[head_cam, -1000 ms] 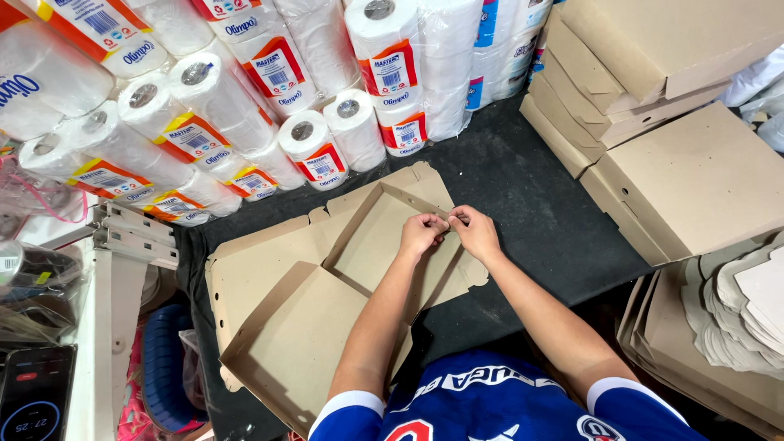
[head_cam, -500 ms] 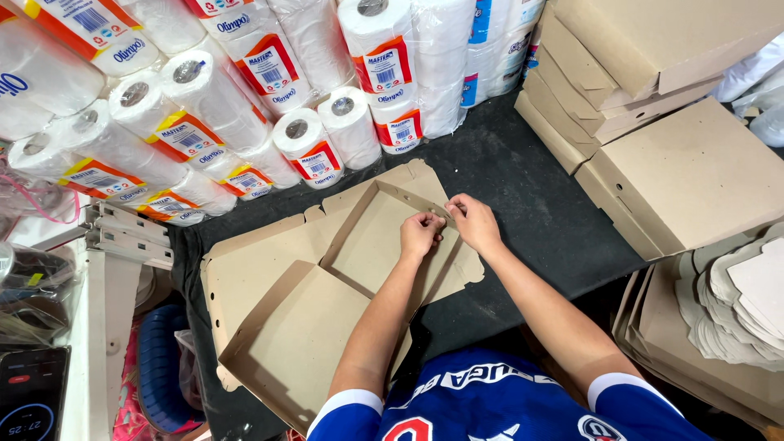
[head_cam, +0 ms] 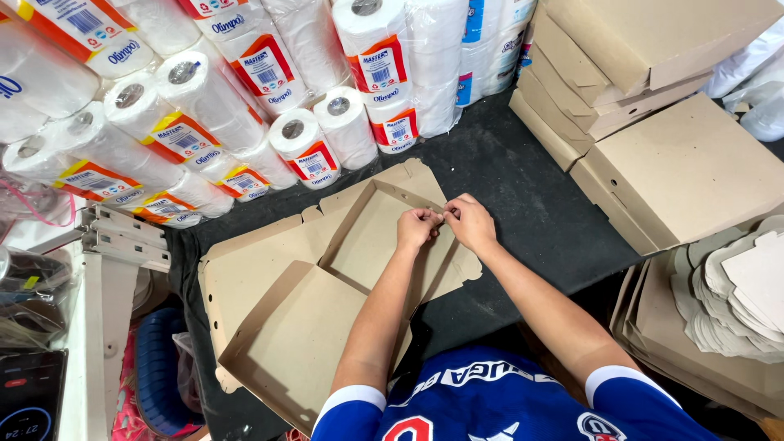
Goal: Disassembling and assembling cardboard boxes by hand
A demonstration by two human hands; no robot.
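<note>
A brown cardboard box blank lies partly folded on a black cloth in front of me. Its far side wall stands raised, while the near panel lies flatter toward my chest. My left hand and my right hand meet at the box's right wall. Both pinch the same folded cardboard edge there, fingertips almost touching. My forearms cross over the box's right half and hide part of it.
Wrapped paper rolls are piled along the far left and back. Folded cardboard boxes are stacked at the right, with a pile of flat blanks nearer. A white metal frame and a phone sit at left.
Both hands stay pinched at the box's right wall, fingers shifting slightly along the edge. The view has drifted a little.
</note>
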